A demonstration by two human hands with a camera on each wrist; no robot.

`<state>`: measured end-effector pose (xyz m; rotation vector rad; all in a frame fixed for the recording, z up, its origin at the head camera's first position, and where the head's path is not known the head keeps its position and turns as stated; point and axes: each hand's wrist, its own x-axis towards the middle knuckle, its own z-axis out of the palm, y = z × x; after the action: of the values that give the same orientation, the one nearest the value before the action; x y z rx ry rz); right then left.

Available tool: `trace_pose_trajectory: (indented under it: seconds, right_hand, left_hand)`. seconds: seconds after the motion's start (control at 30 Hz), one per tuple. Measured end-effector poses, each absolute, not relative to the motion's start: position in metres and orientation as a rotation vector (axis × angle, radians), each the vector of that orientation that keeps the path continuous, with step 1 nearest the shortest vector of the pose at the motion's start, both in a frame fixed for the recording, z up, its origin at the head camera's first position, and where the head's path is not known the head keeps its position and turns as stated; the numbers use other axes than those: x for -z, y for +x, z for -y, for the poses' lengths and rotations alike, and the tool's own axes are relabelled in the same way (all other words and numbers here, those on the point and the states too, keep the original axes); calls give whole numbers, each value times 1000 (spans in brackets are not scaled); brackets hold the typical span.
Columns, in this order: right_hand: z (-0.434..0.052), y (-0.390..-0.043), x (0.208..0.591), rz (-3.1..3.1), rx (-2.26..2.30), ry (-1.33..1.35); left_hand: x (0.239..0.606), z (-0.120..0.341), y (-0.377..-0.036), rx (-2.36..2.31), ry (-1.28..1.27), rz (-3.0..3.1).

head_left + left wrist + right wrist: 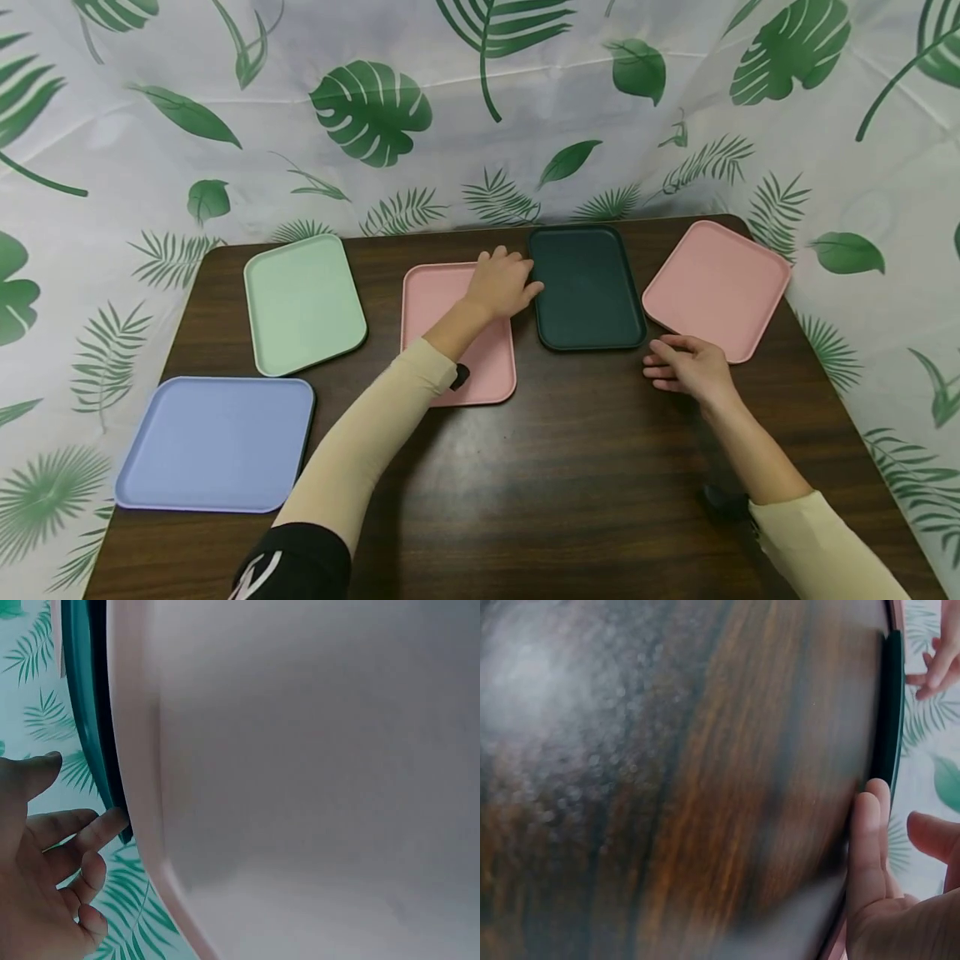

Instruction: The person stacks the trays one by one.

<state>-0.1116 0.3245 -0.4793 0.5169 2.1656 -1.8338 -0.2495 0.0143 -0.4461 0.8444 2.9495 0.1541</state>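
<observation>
Dark green tray (587, 287) lies at the far middle of a dark wooden tabletop (540, 483), between two pink trays. A person's left hand (501, 283) reaches across the middle pink tray (450, 333), its fingers (531, 290) loosely bent and touching the green tray's left rim; the left wrist view shows a fingertip (112, 821) against that dark rim (90, 712), with nothing gripped. The right hand (688, 367) rests on the tabletop just off the green tray's near right corner, fingers (660, 360) relaxed and pointing left, holding nothing. In the right wrist view its fingers (870, 847) sit close to the tray's edge (890, 712); whether they touch it cannot be told. The second pink tray (716, 287) lies angled at the far right. A light green tray (303, 302) lies at the far left, and a blue tray (217, 442) sits nearer on the left. A leaf-print cloth (480, 108) hangs behind and around the tabletop.
</observation>
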Motion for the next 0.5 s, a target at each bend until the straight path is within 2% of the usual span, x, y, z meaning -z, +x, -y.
trace_pose_trajectory:
  seconds: [0.33, 0.5]
  right_hand:
    - [-313, -118, 478, -2182, 1838, 501]
    - [-305, -119, 471, -2193, 1807, 459]
  left_hand:
    - [447, -33, -248, -87, 761, -2945]
    - [446, -38, -247, -83, 629, -2945]
